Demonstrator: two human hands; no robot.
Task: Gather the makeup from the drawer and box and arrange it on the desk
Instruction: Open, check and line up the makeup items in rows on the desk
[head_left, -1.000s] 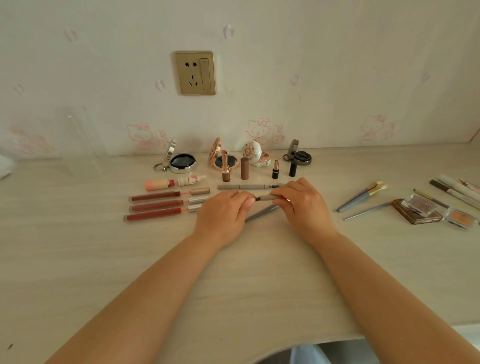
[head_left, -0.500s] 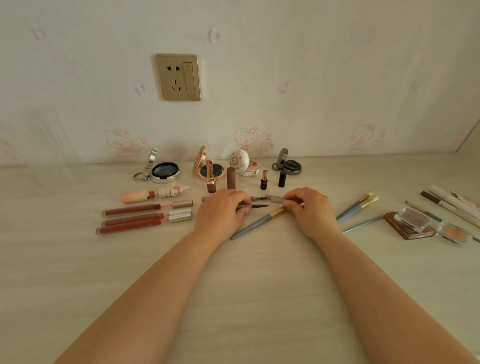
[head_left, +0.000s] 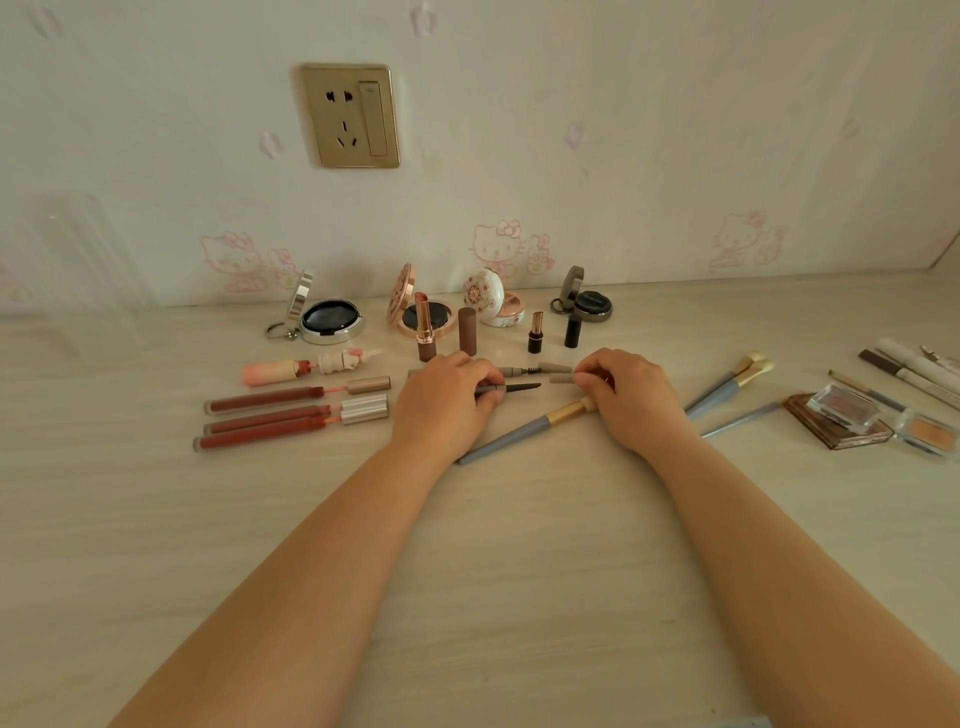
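Observation:
On the desk's middle, my left hand (head_left: 447, 400) grips a grey eyebrow pencil (head_left: 514, 388) whose dark tip points right. My right hand (head_left: 631, 395) pinches its grey cap (head_left: 561, 379), pulled a short way off the tip. Just behind them lies a second grey pencil with a spoolie (head_left: 530, 370). A blue brush with a gold ferrule (head_left: 524, 434) lies slanted under both hands. Three red lip glosses (head_left: 265, 418) lie uncapped at the left. Open compacts (head_left: 332, 319) and upright lipsticks (head_left: 425, 332) stand along the wall.
Two blue gold-tipped brushes (head_left: 727, 382) and a thin one lie right of my hand. Eyeshadow palettes (head_left: 844, 415) and several pens (head_left: 909, 369) sit at the far right. A clear acrylic box (head_left: 88, 270) stands at the left wall, a gold socket (head_left: 351, 115) above.
The cap has come off the grey pencil: my right hand drew it rightward, baring the dark tip. The camera tilted up and moved closer.

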